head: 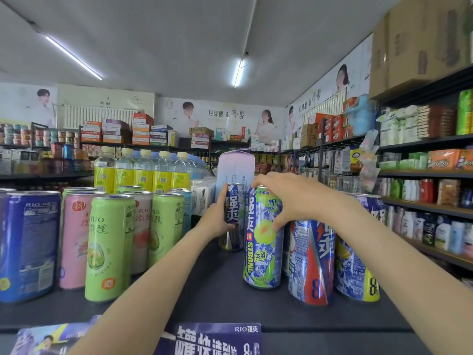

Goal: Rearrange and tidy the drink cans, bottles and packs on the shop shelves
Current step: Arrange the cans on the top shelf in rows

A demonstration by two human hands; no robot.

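Blue, pink and lime-green aluminium cans (110,247) stand in a loose block at nine o'clock on the dark grey shelf top (204,298), with yellow-labelled clear plastic bottles (143,172) behind them at eleven. Just right of centre, the left hand (217,221) wraps round a slim dark-blue can with lightning print (233,216), set further back, while the right hand (284,201) grips the rim and side of a tall blue-and-green melon-print can (262,242) just beside it — both upright on the shelf. At three o'clock stand two blue cans with red and yellow bands (332,262). The step looks like lining up this cluster; next, probably sliding the pair into a row with labels forward, keeping them from tipping.
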